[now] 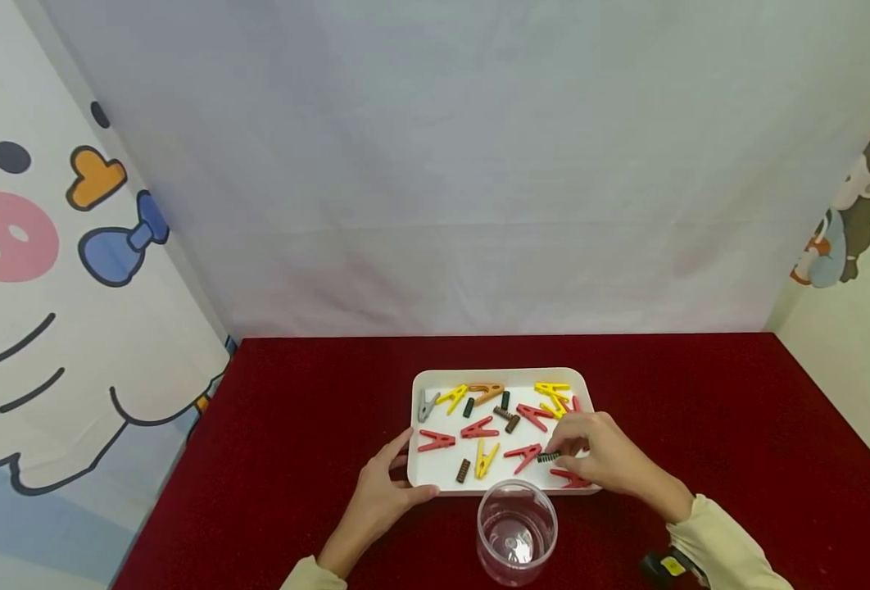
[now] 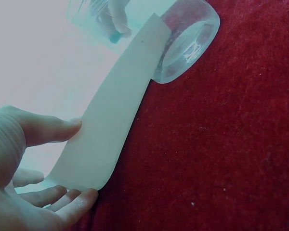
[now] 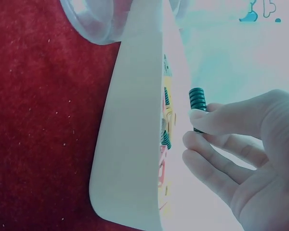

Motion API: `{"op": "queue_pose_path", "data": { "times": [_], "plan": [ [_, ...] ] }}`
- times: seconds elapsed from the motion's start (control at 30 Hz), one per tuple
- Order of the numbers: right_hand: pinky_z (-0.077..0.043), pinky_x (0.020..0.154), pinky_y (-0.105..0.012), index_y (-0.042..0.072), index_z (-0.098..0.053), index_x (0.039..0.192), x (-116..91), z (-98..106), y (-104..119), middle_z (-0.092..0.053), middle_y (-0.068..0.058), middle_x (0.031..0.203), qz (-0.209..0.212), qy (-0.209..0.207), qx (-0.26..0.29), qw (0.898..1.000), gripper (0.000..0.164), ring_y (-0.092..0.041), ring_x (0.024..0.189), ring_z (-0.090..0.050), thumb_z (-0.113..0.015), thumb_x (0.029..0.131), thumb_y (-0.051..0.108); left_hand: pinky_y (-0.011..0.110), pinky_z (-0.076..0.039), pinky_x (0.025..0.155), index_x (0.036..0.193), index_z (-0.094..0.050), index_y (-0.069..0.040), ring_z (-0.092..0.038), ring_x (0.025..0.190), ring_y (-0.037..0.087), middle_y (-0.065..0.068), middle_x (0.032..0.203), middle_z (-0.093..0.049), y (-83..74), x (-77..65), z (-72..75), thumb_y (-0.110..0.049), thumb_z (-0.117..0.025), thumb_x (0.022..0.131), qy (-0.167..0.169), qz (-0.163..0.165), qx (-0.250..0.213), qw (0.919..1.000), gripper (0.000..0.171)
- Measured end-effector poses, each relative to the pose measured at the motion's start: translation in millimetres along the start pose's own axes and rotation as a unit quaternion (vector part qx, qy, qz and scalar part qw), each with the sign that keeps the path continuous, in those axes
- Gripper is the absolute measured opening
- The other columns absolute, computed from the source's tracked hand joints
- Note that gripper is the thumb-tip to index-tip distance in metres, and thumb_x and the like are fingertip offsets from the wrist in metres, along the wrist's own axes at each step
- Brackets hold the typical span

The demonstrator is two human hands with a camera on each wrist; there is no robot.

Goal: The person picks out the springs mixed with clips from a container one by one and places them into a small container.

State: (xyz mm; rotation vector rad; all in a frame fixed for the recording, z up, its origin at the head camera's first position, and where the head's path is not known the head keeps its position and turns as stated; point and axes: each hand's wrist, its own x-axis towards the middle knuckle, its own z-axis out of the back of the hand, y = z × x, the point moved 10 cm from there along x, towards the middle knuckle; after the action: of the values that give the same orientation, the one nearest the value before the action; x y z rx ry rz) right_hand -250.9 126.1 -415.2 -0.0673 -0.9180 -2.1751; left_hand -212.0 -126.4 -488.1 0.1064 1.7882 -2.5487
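My right hand [image 1: 597,451] pinches a dark coil spring [image 3: 197,98] between thumb and fingertips, over the front right part of a white tray [image 1: 505,492]. Nearly straight, the thumb and fingers of my left hand [image 1: 379,492] rest against the tray's front left corner. In the tray lie red clips [image 1: 437,441], yellow clips [image 1: 486,459], an orange clip [image 1: 487,392] and a grey clip [image 1: 428,406]. Brown springs [image 1: 463,470] and dark green springs [image 1: 468,407] are scattered among them. A clear plastic cup [image 1: 516,537] stands upright just in front of the tray.
A dark red cloth [image 1: 317,410] covers the table under the tray and cup. Behind the table hangs a pale curtain [image 1: 479,164]. Cartoon-printed panels flank it left and right. A black band with a yellow label [image 1: 673,565] shows at my right sleeve.
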Motion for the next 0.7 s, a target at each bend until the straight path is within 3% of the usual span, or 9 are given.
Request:
{"op": "queue_pose_path", "data": {
  "times": [0.23,0.4,0.7],
  "plan": [
    [-0.048,0.057,-0.025,0.017,-0.071,0.076,-3,7,10,-0.063,0.010,0.077,0.022,-0.016,-0.006,1.000,0.025,-0.005,0.067,-0.053,-0.075,0.066,-0.006,0.033,-0.054,0.074,0.144,-0.037,-0.004,-0.057,0.106,0.036,0.026,0.134,-0.044,-0.8,-0.8,-0.1,-0.007,-0.086,0.066,0.003,0.000,-0.003,1.0000,0.092],
    [-0.049,0.057,-0.026,0.015,-0.072,0.077,-3,10,15,-0.064,0.008,0.078,0.016,-0.011,0.007,1.000,0.025,-0.006,0.068,-0.055,-0.075,0.066,-0.007,0.033,-0.054,0.074,0.144,-0.037,-0.003,-0.055,0.108,0.036,0.025,0.135,-0.044,-1.5,-0.2,-0.4,-0.006,-0.086,0.066,0.003,-0.003,-0.006,1.0000,0.091],
    [-0.050,0.060,-0.028,0.017,-0.073,0.080,-2,14,23,-0.064,0.009,0.080,-0.006,0.008,0.016,1.000,0.024,-0.008,0.071,-0.055,-0.074,0.070,-0.005,0.034,-0.054,0.073,0.144,-0.038,-0.004,-0.062,0.096,0.033,0.028,0.132,-0.045,0.1,-0.2,-1.0,-0.005,-0.085,0.066,0.001,0.005,-0.003,1.0000,0.091]
  ]
}}
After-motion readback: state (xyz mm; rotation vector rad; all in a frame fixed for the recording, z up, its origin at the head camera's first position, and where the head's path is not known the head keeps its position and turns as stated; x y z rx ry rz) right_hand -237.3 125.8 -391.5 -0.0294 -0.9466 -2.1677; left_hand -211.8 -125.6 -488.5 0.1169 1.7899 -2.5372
